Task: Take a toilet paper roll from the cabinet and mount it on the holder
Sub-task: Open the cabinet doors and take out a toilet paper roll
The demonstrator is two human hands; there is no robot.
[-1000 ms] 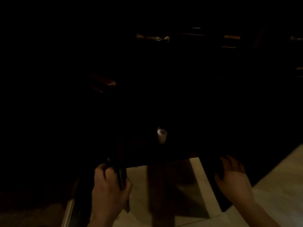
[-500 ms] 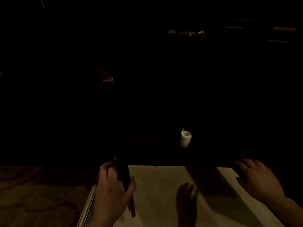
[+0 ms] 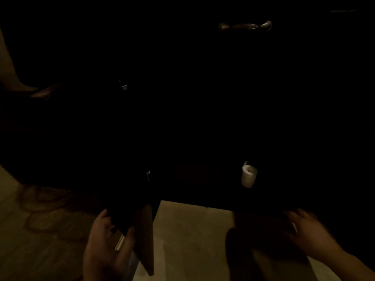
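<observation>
The scene is very dark. A small white toilet paper roll point(image 3: 248, 174) stands upright inside the open dark cabinet point(image 3: 203, 191), on its bottom shelf. My left hand point(image 3: 107, 242) grips the lower edge of the left cabinet door point(image 3: 142, 236), which is swung open. My right hand point(image 3: 308, 234) rests against the edge of the right cabinet door point(image 3: 263, 230), fingers spread; how firmly it holds is unclear. The holder is not visible.
A brass drawer handle point(image 3: 245, 26) sits above the cabinet opening. Pale tiled floor point(image 3: 188, 240) lies below the cabinet. A patterned rug point(image 3: 40, 230) covers the floor at the left. Two small metal hinges point(image 3: 148, 176) glint on the left door side.
The view has shifted left and closer, so the roll appears further right. Both doors have swung wider open, with my hands still on their edges.
</observation>
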